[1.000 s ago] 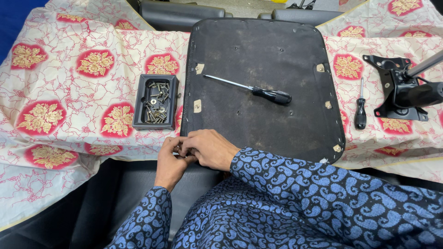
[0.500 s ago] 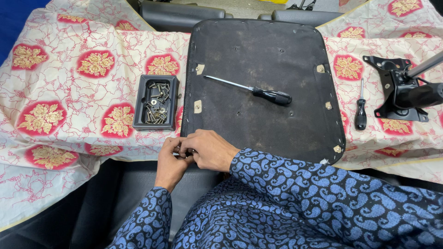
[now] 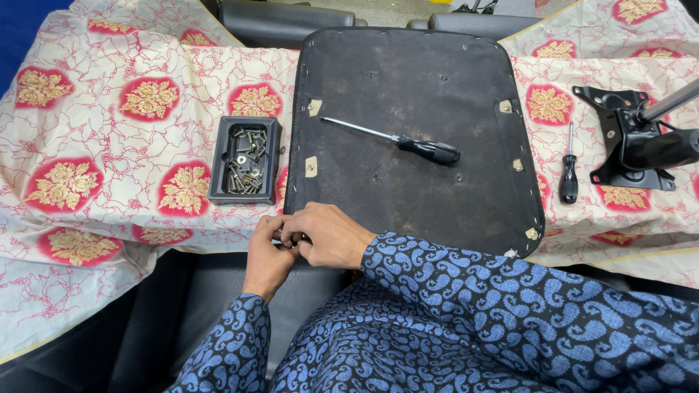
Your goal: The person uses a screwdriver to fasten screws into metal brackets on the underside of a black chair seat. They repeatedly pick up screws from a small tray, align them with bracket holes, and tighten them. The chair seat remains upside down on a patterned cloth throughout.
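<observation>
Both hands meet at the near edge of the table, just below the front left corner of a black chair seat base [image 3: 408, 124] that lies upside down. My left hand [image 3: 266, 255] and my right hand [image 3: 329, 234] pinch a small metal part between their fingertips; the part is mostly hidden, so I cannot tell its kind. A long screwdriver with a black handle [image 3: 429, 150] lies on the seat base. A small black tray of screws and bolts [image 3: 245, 159] sits to the left of the seat base.
A red and cream floral cloth [image 3: 109, 145] covers the table. At the right lie a short black-handled screwdriver [image 3: 569, 182] and a black metal chair mechanism with a gas cylinder [image 3: 635, 138]. Black chair parts [image 3: 284, 18] stand behind the table.
The hands stay at the same spot by the table edge; the fingers shift slightly around the small part. Nothing else has moved.
</observation>
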